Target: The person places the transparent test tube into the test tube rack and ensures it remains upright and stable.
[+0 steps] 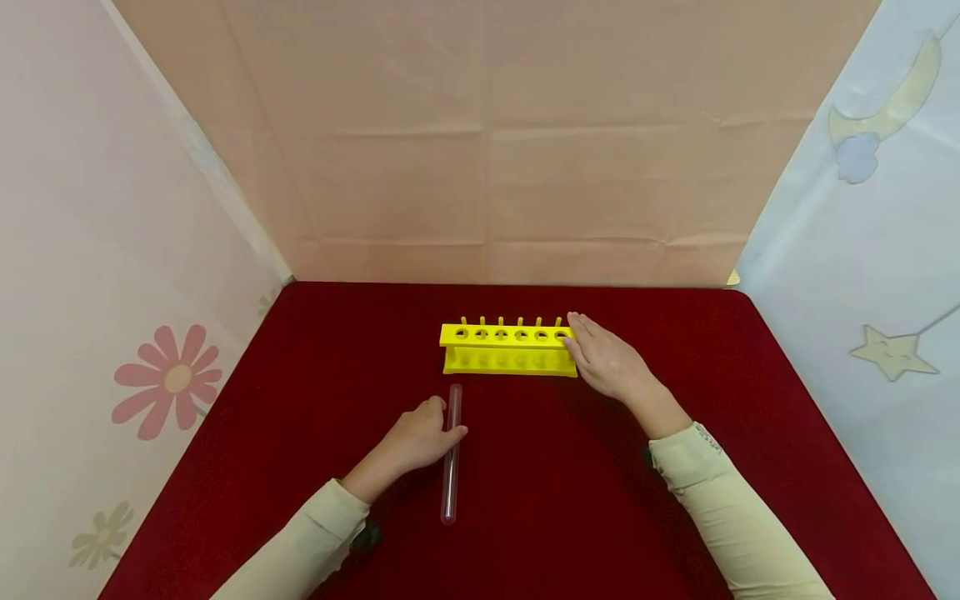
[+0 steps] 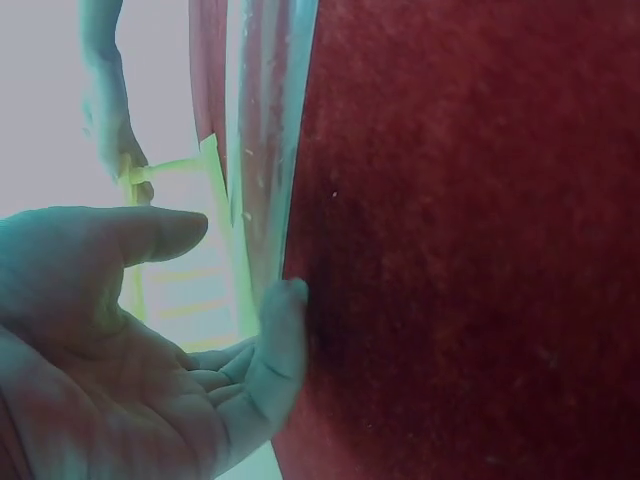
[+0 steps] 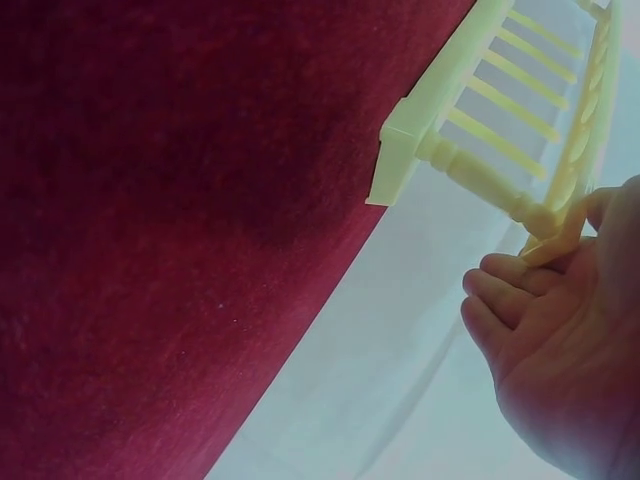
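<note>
A clear test tube [image 1: 450, 483] lies lengthwise on the red table in the head view. My left hand [image 1: 420, 435] is over its upper half, thumb crossing the tube in that view. In the left wrist view the thumb and curved fingers of the left hand [image 2: 150, 350] stand apart, with fingertips right beside the tube [image 2: 265, 130]. Beyond it, a yellow test tube rack [image 1: 510, 336] stands upright, with a row of round holes and pegs behind. My right hand [image 1: 609, 360] pinches the right end of its top plate. The right wrist view shows the rack's corner between thumb and fingers [image 3: 500, 290].
The red cloth-covered table [image 1: 360, 333] reaches back to a plain peach-coloured sheet [image 1: 480, 167]. Pale sheets with a flower [image 1: 176, 379] on the left and a star [image 1: 892, 352] on the right flank the table.
</note>
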`<action>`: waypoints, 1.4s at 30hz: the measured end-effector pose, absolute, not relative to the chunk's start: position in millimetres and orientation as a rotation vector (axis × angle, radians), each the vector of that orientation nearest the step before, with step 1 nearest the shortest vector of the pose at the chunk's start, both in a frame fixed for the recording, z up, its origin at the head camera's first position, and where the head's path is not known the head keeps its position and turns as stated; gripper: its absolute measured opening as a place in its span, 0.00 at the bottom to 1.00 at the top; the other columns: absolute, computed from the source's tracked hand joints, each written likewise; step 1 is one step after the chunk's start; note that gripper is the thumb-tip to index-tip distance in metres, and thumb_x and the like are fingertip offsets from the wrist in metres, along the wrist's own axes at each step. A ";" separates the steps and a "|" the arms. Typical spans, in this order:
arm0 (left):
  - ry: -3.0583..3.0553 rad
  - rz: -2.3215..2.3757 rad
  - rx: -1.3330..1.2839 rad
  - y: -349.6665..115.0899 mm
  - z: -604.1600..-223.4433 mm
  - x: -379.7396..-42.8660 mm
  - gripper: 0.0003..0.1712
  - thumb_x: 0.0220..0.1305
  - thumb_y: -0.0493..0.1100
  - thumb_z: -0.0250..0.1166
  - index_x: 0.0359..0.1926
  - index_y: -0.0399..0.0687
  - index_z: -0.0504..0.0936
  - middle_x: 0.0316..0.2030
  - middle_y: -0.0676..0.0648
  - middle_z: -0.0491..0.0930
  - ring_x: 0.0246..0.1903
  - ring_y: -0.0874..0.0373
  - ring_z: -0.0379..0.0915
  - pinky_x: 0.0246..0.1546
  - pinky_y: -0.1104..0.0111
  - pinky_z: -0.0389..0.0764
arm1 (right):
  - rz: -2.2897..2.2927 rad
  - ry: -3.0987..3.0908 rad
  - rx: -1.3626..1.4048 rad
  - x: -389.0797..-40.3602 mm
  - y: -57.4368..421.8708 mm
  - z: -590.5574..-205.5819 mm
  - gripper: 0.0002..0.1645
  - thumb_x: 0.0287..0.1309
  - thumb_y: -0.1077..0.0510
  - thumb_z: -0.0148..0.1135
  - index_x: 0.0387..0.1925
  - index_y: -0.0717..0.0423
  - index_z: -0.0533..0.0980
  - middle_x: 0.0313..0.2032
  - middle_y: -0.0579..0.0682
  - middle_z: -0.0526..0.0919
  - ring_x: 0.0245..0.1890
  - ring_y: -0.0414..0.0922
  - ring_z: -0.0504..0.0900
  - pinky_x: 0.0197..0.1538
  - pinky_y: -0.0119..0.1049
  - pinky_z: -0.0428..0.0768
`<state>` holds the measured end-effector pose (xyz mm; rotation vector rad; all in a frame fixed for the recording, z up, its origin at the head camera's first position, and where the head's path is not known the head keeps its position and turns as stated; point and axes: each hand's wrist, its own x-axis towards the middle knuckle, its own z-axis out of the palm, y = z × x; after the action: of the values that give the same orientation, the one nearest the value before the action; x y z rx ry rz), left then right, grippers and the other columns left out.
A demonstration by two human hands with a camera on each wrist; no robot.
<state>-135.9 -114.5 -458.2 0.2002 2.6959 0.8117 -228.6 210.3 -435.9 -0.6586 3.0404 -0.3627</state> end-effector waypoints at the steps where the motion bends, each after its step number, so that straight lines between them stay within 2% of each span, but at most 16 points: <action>1: 2.698 0.813 0.208 -114.3 -459.3 -137.1 0.31 0.68 0.53 0.65 0.56 0.28 0.72 0.34 0.44 0.75 0.24 0.56 0.73 0.23 0.67 0.76 | -0.366 3.039 -0.650 -228.9 210.5 -436.3 0.37 0.80 0.47 0.37 0.77 0.68 0.52 0.75 0.66 0.57 0.75 0.60 0.58 0.75 0.55 0.59; 7: 2.660 0.865 0.191 -111.6 -464.2 -140.3 0.27 0.68 0.51 0.67 0.52 0.31 0.72 0.29 0.45 0.74 0.20 0.57 0.74 0.18 0.68 0.76 | -0.382 3.034 -0.653 -228.7 210.9 -437.0 0.37 0.80 0.46 0.37 0.77 0.67 0.50 0.76 0.65 0.55 0.77 0.59 0.56 0.75 0.54 0.57; 11: 2.624 0.904 0.150 -108.6 -465.5 -140.2 0.28 0.66 0.51 0.69 0.52 0.32 0.70 0.28 0.44 0.73 0.17 0.57 0.75 0.16 0.69 0.77 | -0.379 3.045 -0.682 -227.6 211.0 -438.3 0.37 0.80 0.48 0.38 0.77 0.67 0.50 0.77 0.64 0.53 0.78 0.58 0.53 0.76 0.54 0.56; 23: 2.697 0.812 0.129 -100.7 -470.2 -142.8 0.33 0.60 0.51 0.74 0.52 0.33 0.67 0.27 0.44 0.74 0.20 0.55 0.75 0.19 0.66 0.78 | -0.404 3.024 -0.656 -226.8 209.8 -441.3 0.37 0.80 0.48 0.36 0.78 0.66 0.46 0.78 0.63 0.50 0.79 0.57 0.49 0.76 0.54 0.53; 34: 2.603 0.914 0.069 -102.5 -470.1 -146.1 0.25 0.62 0.41 0.65 0.55 0.33 0.67 0.26 0.42 0.76 0.18 0.55 0.77 0.17 0.67 0.79 | -0.410 3.013 -0.656 -226.9 210.1 -442.0 0.37 0.81 0.47 0.34 0.78 0.66 0.45 0.78 0.63 0.49 0.79 0.57 0.50 0.76 0.54 0.53; 42: 2.571 0.984 0.136 -107.1 -460.2 -144.2 0.20 0.66 0.41 0.63 0.53 0.33 0.71 0.24 0.45 0.77 0.18 0.57 0.77 0.18 0.69 0.78 | -0.411 3.018 -0.660 -227.5 211.2 -442.4 0.38 0.80 0.48 0.37 0.78 0.66 0.46 0.78 0.63 0.50 0.78 0.57 0.50 0.76 0.55 0.55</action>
<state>-144.2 -107.1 -460.2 0.1360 2.5711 0.9837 -227.5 211.2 -442.4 -0.6599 3.0181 -0.4113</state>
